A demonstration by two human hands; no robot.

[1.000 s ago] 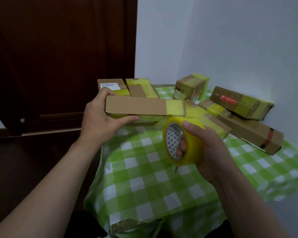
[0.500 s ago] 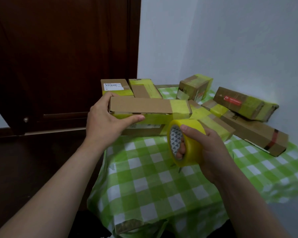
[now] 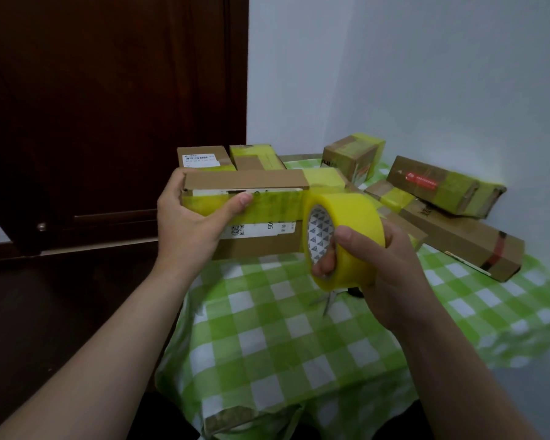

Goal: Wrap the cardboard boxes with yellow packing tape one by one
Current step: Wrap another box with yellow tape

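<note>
Wrapping mid-pass: left hand (image 3: 188, 227) grips the cardboard box (image 3: 245, 179) above the counter (image 3: 267, 328), thumb pinning the strip. Right hand (image 3: 391, 265) clasps the tape roll (image 3: 346, 217) at the box's right end. Next, probably: carry the roll round, strip kept taut.

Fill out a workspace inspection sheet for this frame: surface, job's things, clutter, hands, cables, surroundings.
Surface: table under a green-and-white checked cloth that hangs over the near edge.
Job's things: held box, with yellow tape across its near side and right end; tape roll at the box's right end, with its strip running onto the box; taped boxes piled at the back.
Clutter: probably scissors, partly hidden beneath the right hand.
Hands: left hand grips the held box's left end, thumb on the tape; right hand holds the tape roll, fingers through its core.
Cables: nothing seen.
Surroundings: dark wooden door on the left; white wall behind and to the right.
</note>
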